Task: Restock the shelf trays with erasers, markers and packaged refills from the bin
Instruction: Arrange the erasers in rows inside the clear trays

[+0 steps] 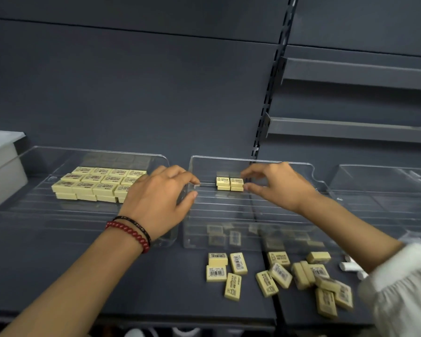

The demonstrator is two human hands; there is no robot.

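Observation:
Two clear shelf trays stand side by side on the dark shelf. The left tray [41, 164] holds neat rows of stacked yellow erasers [95, 182]. In the middle tray [229, 210] sits a small double stack of erasers [229, 184]. My right hand [277, 186] reaches into this tray, thumb and fingers at the stack's right side. My left hand [156, 200], with a red bead bracelet at the wrist, grips the middle tray's left wall between thumb and fingers. Several loose erasers [272, 273] lie scattered on the shelf in front of the tray.
A third clear tray [384, 181] stands at the right. A white bin [0, 166] sits at the far left. White cylindrical items [350, 266] lie near my right sleeve. Grey shelf brackets [350, 128] project at the upper right.

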